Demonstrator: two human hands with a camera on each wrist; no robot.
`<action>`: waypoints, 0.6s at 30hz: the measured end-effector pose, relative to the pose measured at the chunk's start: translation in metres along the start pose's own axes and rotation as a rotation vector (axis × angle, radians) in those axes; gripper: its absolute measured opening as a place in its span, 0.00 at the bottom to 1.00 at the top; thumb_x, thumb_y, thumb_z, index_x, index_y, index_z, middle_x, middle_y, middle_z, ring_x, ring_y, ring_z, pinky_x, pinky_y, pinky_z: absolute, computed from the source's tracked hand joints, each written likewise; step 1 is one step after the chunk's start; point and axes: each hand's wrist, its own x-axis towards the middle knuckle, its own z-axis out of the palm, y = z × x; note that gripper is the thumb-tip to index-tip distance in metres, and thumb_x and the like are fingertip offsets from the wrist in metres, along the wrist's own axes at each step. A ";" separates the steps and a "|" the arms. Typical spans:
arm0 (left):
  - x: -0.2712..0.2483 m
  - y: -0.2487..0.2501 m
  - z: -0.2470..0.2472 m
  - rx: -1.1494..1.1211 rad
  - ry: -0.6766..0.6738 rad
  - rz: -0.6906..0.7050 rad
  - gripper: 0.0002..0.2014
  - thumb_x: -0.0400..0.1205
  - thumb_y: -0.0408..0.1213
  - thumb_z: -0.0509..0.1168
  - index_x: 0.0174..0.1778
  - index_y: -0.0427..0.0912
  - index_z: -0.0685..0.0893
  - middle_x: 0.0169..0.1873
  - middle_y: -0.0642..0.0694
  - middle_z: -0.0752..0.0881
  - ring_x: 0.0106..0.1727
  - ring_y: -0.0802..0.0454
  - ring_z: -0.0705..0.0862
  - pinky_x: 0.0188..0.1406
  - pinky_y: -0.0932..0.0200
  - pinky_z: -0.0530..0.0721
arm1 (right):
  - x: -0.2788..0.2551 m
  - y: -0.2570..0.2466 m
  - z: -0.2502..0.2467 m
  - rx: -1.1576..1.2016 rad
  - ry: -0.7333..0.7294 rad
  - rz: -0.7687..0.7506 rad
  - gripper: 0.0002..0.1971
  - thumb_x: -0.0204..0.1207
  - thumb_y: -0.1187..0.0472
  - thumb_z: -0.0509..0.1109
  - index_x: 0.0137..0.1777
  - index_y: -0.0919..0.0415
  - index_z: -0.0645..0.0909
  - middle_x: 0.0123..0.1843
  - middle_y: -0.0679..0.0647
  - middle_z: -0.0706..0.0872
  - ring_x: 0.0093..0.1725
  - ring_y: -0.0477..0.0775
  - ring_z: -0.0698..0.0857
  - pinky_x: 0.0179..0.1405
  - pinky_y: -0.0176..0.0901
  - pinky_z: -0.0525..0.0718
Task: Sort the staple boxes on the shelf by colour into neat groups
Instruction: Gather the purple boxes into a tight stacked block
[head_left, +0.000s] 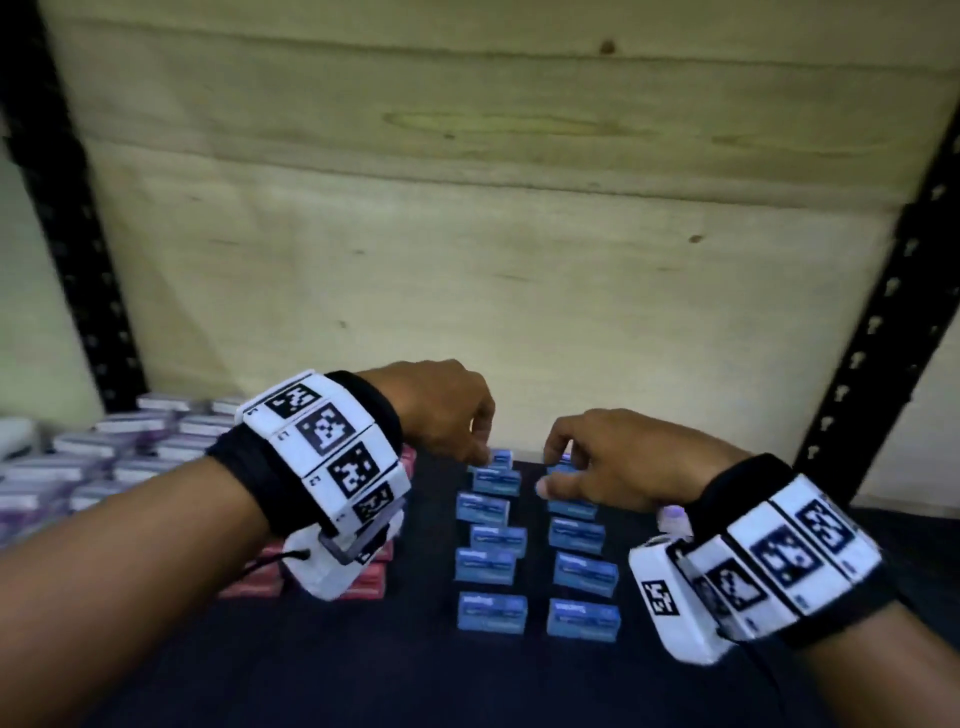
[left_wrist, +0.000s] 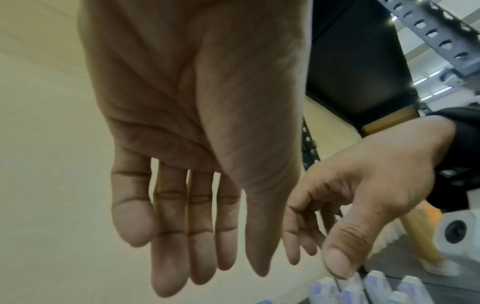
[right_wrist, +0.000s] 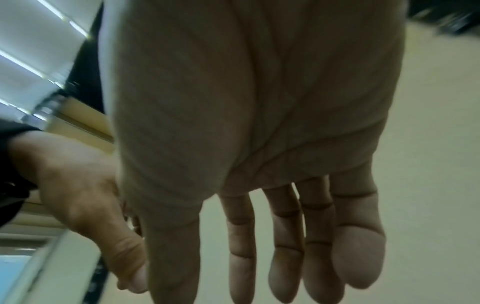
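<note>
On the left of the shelf (head_left: 291, 675) lies the purple group (head_left: 93, 457), flat boxes with pale tops packed in rows, touching one another. Just right of it sits the red group (head_left: 374, 577), mostly hidden under the left wrist band, so its neatness cannot be judged. Right again, well apart from the red, stand the blue boxes (head_left: 491, 613) in two columns running away from the viewer, each box on edge with a gap between it and the next.

The left hand (head_left: 441, 410) is over the far end of the left blue column, its fingertips down on the rearmost box there. The wrist view shows its fingers long and barely bent, with nothing clasped, so I judge it to be touching or nudging rather than gripping. The right hand (head_left: 613, 457) is over the far end of the right column (head_left: 584, 574), fingers hanging loosely bent, thumb stuck out sideways; nothing is clasped in it either, as far as can be seen.

These boxes are probably small card cartons, stiff enough to pinch, fairly dense for their size if full of staples, and smooth-faced. Stood on a narrow edge they would likely topple at a careless knock and take a neighbour along. The best hold looks to be thumb and forefinger across the two broad faces, near the top.

No container is in view; the boxes stand straight on the dark shelf.
</note>
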 end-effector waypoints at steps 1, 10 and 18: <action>-0.012 -0.014 -0.001 -0.009 0.013 -0.033 0.11 0.79 0.55 0.69 0.50 0.54 0.86 0.43 0.57 0.85 0.47 0.53 0.84 0.50 0.53 0.84 | 0.004 -0.012 -0.001 0.002 0.005 -0.035 0.20 0.76 0.35 0.69 0.61 0.44 0.78 0.53 0.45 0.79 0.53 0.51 0.80 0.55 0.48 0.81; -0.159 -0.134 0.023 -0.111 0.217 -0.369 0.07 0.79 0.56 0.68 0.45 0.58 0.86 0.44 0.60 0.86 0.43 0.62 0.83 0.49 0.57 0.83 | 0.033 -0.149 0.006 -0.046 0.047 -0.338 0.17 0.77 0.36 0.69 0.58 0.45 0.79 0.49 0.44 0.83 0.50 0.50 0.82 0.53 0.49 0.83; -0.248 -0.218 0.062 -0.212 0.379 -0.584 0.07 0.79 0.56 0.69 0.43 0.59 0.87 0.40 0.63 0.86 0.42 0.67 0.82 0.44 0.64 0.81 | 0.060 -0.252 0.022 -0.035 0.045 -0.475 0.17 0.75 0.34 0.68 0.55 0.43 0.80 0.52 0.43 0.84 0.50 0.49 0.83 0.51 0.49 0.83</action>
